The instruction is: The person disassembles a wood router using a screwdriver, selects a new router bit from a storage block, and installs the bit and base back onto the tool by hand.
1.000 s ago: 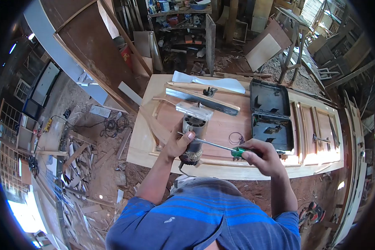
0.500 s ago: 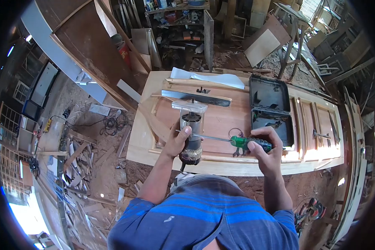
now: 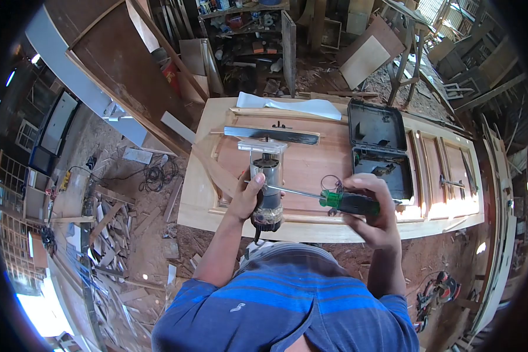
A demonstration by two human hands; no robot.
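In my left hand (image 3: pixel 250 196) I hold a trim router (image 3: pixel 268 193) upright, its clear base at the top and its taped end toward me. My right hand (image 3: pixel 376 214) has its fingers around the green and black handle of a screwdriver (image 3: pixel 358 203). The screwdriver's shaft runs left to the side of the router, by my left thumb. My fingers hide whether its tip is seated in anything. Behind the router a metal-faced straight bar (image 3: pixel 271 135) lies on the wooden door (image 3: pixel 317 161).
An open black tool case (image 3: pixel 381 146) sits on the door, with a white sheet (image 3: pixel 293 108) along the far edge. A hammer (image 3: pixel 452 183) lies at the right. Wood scraps (image 3: pixel 108 240) and a coiled cable (image 3: pixel 161 170) litter the floor at left.
My right hand has shifted its fingers on the screwdriver handle, with the thumb now lower. The router stays in my left hand, nearly still. The view has shifted slightly.
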